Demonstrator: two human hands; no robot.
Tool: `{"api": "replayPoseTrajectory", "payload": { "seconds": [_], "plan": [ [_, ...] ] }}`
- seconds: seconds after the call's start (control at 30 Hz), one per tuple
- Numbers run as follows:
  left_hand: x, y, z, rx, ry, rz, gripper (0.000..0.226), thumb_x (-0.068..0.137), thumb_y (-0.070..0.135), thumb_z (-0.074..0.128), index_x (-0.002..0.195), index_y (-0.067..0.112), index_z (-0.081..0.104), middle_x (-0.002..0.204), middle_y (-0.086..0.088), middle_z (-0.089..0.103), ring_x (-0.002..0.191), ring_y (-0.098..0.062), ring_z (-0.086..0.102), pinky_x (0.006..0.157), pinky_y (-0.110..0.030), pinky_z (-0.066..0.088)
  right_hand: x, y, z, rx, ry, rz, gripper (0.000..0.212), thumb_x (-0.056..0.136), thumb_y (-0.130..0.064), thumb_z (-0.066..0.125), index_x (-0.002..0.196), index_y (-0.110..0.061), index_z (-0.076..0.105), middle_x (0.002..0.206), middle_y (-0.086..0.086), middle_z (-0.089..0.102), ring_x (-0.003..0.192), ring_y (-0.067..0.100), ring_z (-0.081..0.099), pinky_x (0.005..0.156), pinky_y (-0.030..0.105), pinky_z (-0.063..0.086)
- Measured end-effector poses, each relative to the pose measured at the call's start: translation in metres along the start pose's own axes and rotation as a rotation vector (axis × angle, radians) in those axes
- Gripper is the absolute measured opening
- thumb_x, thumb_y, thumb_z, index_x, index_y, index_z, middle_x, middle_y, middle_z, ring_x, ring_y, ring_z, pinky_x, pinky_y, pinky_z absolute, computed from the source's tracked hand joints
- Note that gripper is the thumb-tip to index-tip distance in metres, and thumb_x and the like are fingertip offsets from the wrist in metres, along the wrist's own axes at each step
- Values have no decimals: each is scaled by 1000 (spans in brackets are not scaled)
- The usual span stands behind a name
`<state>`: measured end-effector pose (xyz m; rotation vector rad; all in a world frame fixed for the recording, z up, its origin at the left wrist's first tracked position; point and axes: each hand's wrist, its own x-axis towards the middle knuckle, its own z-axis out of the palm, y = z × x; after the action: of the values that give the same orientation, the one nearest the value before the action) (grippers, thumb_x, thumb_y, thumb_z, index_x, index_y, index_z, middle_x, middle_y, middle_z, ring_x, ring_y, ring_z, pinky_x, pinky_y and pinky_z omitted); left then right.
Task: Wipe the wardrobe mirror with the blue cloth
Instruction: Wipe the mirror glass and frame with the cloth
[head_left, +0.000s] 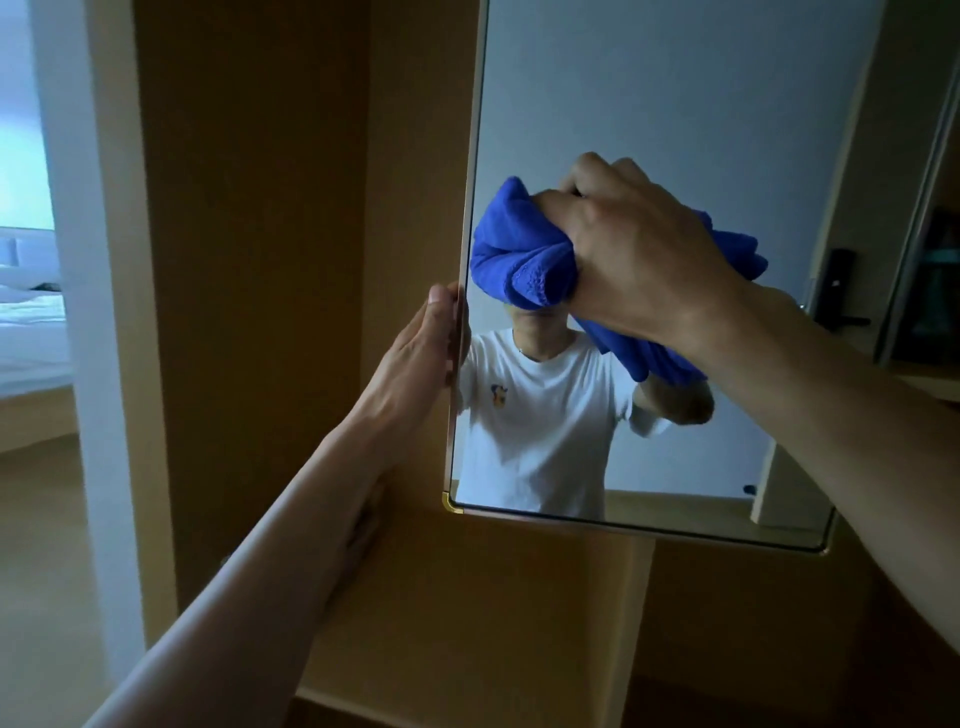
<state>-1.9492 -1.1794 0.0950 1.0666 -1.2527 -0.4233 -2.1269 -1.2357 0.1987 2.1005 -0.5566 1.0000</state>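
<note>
Wardrobe mirror (675, 104) is seen as a tall framed pane that fills the upper right part of the scene, and the brown panels of the wooden wardrobe (249, 260) are found to the left of it and below it. In the glass a pale wall and a person in a white T-shirt (540, 415) are reflected. At the far left, through an opening, a bed (31, 332) with white sheets is partly shown. The blue cloth (519, 260) is bunched into a thick wad and is pressed against the glass near the left edge of the mirror, about at the middle of its height; one loose end hangs down under the wrist. It is gripped by the right hand (639, 260), whose fingers are curled tightly into the fabric. The left edge of the mirror is held by the left hand (421, 353), just below and left of the cloth, with the thumb and fingers closed round the frame. A small gold corner piece (451, 504) is fitted at the lower left corner of the frame.
</note>
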Motion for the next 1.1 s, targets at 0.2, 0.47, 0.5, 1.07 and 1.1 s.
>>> {"api": "replayPoseTrajectory", "payload": {
  "seconds": [0.2, 0.47, 0.5, 1.07, 1.1],
  "plan": [
    [0, -9, 0, -18, -37, 33, 60, 105, 63, 18, 154, 39, 42, 148, 2, 58, 134, -16, 56, 115, -45, 43, -22, -22, 13, 1, -42, -65, 32, 78, -13, 67, 109, -15, 62, 106, 6, 53, 95, 31, 50, 76, 44, 42],
    [0, -13, 6, -23, -7, 0, 59, 105, 63, 19, 121, 22, 59, 124, 2, 64, 116, -12, 59, 108, -36, 49, -80, -55, 48, 2, -194, -139, 45, 79, -22, 69, 122, -20, 57, 120, 8, 55, 103, 28, 52, 90, 43, 46],
    [-2, -11, 7, 5, -4, 9, 59, 104, 67, 19, 116, 27, 60, 122, 1, 66, 115, -14, 60, 107, -41, 49, -78, -53, 45, -4, -187, -152, 43, 80, -22, 68, 122, -19, 58, 118, 7, 56, 102, 28, 52, 89, 42, 47],
    [-3, -20, 21, 7, 137, 126, 56, 99, 73, 29, 107, 28, 62, 96, -13, 64, 86, -22, 60, 89, -55, 54, -18, 10, -6, -178, 41, -59, 35, 72, -23, 67, 106, -16, 62, 102, 7, 55, 90, 34, 51, 71, 43, 40],
    [-3, -22, 21, 11, 144, 117, 60, 97, 76, 29, 116, 29, 62, 104, -11, 66, 97, -24, 63, 96, -57, 53, -29, 5, 0, -150, 14, -91, 32, 75, -21, 64, 107, -17, 62, 104, 6, 56, 90, 33, 51, 72, 44, 40]
  ]
}}
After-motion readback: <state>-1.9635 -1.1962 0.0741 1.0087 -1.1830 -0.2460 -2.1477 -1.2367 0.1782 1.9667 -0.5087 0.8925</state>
